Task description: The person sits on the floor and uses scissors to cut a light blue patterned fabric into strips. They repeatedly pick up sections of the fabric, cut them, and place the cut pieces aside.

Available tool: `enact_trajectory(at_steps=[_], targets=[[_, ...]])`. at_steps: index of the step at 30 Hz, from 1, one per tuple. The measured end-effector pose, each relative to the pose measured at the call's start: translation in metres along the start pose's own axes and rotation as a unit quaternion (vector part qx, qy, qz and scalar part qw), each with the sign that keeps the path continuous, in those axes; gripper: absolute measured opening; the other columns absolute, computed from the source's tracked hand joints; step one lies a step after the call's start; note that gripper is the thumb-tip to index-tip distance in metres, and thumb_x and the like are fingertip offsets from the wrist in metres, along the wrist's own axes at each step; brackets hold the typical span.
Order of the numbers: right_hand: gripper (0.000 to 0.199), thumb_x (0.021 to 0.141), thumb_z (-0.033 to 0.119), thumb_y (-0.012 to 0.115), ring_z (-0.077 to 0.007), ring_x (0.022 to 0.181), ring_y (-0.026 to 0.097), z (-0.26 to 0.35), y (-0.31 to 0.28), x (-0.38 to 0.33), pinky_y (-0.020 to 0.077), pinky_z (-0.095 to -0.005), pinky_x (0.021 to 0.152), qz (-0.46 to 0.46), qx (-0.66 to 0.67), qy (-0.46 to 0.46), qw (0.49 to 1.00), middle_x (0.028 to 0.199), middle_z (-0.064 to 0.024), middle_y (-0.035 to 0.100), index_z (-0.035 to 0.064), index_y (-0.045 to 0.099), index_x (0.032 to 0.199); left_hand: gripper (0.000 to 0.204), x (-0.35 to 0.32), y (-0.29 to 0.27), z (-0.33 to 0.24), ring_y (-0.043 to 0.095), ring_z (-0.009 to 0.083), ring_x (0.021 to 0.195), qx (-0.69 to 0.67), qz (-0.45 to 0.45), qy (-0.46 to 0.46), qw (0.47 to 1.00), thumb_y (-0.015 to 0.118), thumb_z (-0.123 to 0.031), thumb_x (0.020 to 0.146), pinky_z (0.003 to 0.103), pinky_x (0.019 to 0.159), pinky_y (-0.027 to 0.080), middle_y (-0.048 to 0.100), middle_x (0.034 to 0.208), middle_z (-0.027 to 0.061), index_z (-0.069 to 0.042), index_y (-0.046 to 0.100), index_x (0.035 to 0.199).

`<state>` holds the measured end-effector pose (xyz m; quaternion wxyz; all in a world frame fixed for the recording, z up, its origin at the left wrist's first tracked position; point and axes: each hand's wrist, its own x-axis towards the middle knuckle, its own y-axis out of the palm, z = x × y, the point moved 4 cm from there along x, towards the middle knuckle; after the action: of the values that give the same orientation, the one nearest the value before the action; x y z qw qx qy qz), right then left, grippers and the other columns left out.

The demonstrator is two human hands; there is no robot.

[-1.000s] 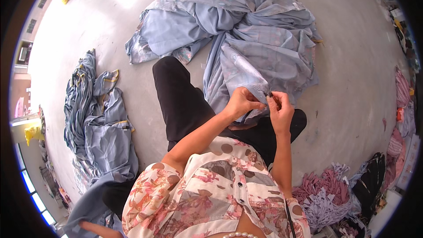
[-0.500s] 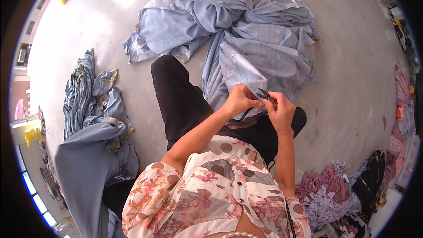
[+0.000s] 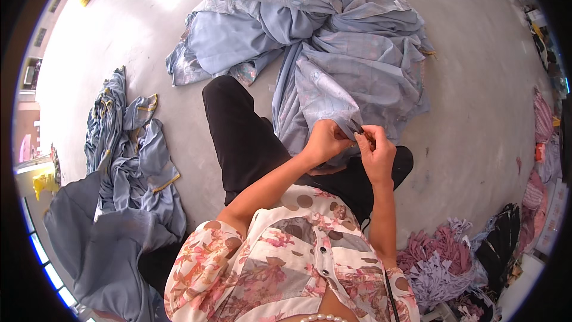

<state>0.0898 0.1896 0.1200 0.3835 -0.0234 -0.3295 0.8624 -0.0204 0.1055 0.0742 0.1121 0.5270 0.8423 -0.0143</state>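
Note:
A light blue-grey patterned cloth runs down from a large heap toward my lap. My left hand is closed, pinching its near edge, and the fingertips are partly hidden. Close beside it, my right hand is closed around a small dark pair of thread snips. The blades point up and left, touching or almost touching the cloth edge by my left fingers. Whether the blades are apart is too small to tell. Both hands are above my black-trousered leg.
The big heap of blue-grey fabric lies on the grey floor ahead. To my left is another blue-grey pile with yellow edging. Mauve and lilac fabric strips lie at lower right, with pink bundles along the right side.
My left hand has turned and dipped slightly, and the snips have come in against the cloth edge. At lower left, the plain blue-grey fabric has swung left and sunk down.

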Motion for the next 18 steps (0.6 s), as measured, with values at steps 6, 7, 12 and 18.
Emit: enact_trajectory(at_steps=[6,7,12,18], targets=[[0.022,0.081,0.022,0.068,-0.0228,0.057,0.061,0.006,0.008,0.006,0.0465,-0.0317,0.052,-0.002,-0.032,-0.044,0.999,0.067,-0.0092,0.061,0.0041,0.057,0.09,0.017,-0.002,0.006,-0.001,0.064,0.0126,0.07,0.116,-0.018,0.04,0.992,0.067,-0.002,0.073,0.028,0.062,0.05,0.067,0.076,0.0118,0.004,0.064,0.089],[0.022,0.081,0.021,0.068,-0.023,0.056,0.061,0.008,0.008,0.007,0.0464,-0.0316,0.052,-0.001,-0.052,-0.055,0.997,0.066,-0.0092,0.06,0.004,0.057,0.089,0.016,-0.004,0.007,0.001,0.064,0.0141,0.069,0.12,-0.019,0.046,0.991,0.066,-0.001,0.073,0.029,0.062,0.05,0.067,0.076,0.0131,0.004,0.064,0.088],[0.019,0.082,0.018,0.067,-0.02,0.053,0.058,0.011,0.006,0.007,0.0457,-0.0297,0.05,0.007,-0.126,-0.089,0.988,0.065,-0.0086,0.06,0.0029,0.058,0.088,0.019,-0.003,0.005,0.004,0.066,0.0243,0.07,0.193,-0.025,0.035,0.98,0.066,-0.001,0.071,0.032,0.062,0.05,0.065,0.076,0.017,0.002,0.063,0.089],[0.019,0.084,0.018,0.066,-0.0131,0.055,0.058,0.004,-0.007,0.008,0.0449,-0.0268,0.051,0.0,0.014,0.033,0.999,0.066,-0.0073,0.062,0.0018,0.058,0.088,0.025,-0.001,-0.001,0.018,0.061,0.0373,0.078,0.291,-0.051,0.096,0.951,0.066,-0.002,0.07,0.039,0.066,0.048,0.063,0.083,0.0202,0.0,0.062,0.094]])
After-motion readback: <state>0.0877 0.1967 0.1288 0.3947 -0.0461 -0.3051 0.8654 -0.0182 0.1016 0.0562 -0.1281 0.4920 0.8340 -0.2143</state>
